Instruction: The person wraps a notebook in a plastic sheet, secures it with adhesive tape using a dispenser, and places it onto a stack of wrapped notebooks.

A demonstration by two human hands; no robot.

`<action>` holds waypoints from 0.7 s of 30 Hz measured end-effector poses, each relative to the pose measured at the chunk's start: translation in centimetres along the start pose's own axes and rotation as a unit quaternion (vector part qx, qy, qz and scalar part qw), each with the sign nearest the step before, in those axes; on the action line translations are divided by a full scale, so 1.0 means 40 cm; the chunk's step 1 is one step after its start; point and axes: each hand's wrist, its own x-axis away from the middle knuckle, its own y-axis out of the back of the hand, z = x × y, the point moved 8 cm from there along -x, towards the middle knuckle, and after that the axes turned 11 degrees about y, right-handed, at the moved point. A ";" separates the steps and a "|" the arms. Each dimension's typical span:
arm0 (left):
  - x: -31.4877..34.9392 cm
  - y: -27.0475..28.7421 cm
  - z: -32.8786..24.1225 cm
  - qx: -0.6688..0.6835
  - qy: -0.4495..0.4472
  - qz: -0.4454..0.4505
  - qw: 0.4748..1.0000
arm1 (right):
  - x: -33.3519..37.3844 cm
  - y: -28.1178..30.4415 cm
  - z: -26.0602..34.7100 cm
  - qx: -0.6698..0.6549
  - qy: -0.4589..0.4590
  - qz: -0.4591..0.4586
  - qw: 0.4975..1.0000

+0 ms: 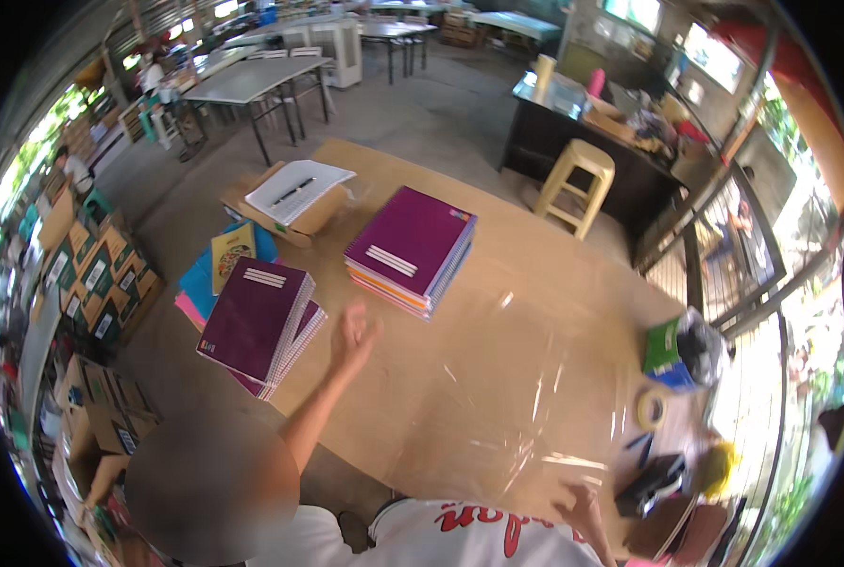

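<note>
My left hand (354, 340) is over the brown table (422, 378), its fingers loosely apart and holding nothing. It lies between two stacks of spiral notebooks. The taller stack (411, 236), with a purple cover on top, stands just beyond it. To its left, the other purple notebooks (259, 317) lie slightly fanned. By the table's near right edge is my right hand (585, 510), fingers spread at the border of a clear, shiny plastic sheet (498, 397). Whether those fingertips touch the plastic I cannot tell.
Behind the fanned notebooks are a yellow booklet (233, 255), blue folders (198, 279) and a carton with papers and a pen (299, 194). A tape roll (651, 409) and a green box (663, 348) sit at right. A yellow stool (578, 184) stands beyond. Blur hides the lower left.
</note>
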 end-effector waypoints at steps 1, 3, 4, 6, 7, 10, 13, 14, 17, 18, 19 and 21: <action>-0.133 0.061 0.010 0.067 0.061 -0.052 0.995 | -0.141 0.043 0.090 -0.121 0.009 -0.032 0.992; -0.325 0.150 0.052 0.095 0.153 -0.104 0.978 | -0.432 0.052 0.290 -0.350 0.040 -0.035 0.935; -0.396 0.219 0.097 -0.050 0.149 -0.139 0.978 | -0.580 0.020 0.396 -0.416 0.056 -0.008 0.908; -0.490 0.183 0.104 -0.124 0.178 -0.055 0.975 | -0.841 -0.063 0.505 -0.448 0.037 0.011 0.893; -0.522 0.141 0.094 -0.200 0.194 0.034 0.960 | -0.950 -0.104 0.538 -0.461 0.021 0.001 0.887; -0.579 0.086 -0.013 -0.302 0.128 0.063 0.943 | -1.178 -0.194 0.568 -0.461 -0.126 -0.027 0.878; -0.582 0.051 -0.106 -0.301 0.179 0.165 0.922 | -1.272 -0.269 0.582 -0.530 -0.105 0.056 0.839; -0.575 0.077 -0.066 -0.299 0.200 0.159 0.919 | -1.271 -0.294 0.598 -0.528 -0.100 0.060 0.841; -0.573 0.091 -0.006 -0.267 0.179 0.155 0.934 | -1.265 -0.334 0.635 -0.535 -0.096 0.084 0.835; -0.572 0.093 0.015 -0.311 0.176 0.145 0.923 | -1.261 -0.341 0.642 -0.538 -0.102 0.071 0.834; -0.581 0.092 0.008 -0.353 0.168 0.135 0.911 | -1.273 -0.337 0.637 -0.540 -0.104 0.052 0.834; -0.585 0.061 -0.015 -0.360 0.150 0.147 0.909 | -1.273 -0.319 0.612 -0.553 -0.116 0.055 0.823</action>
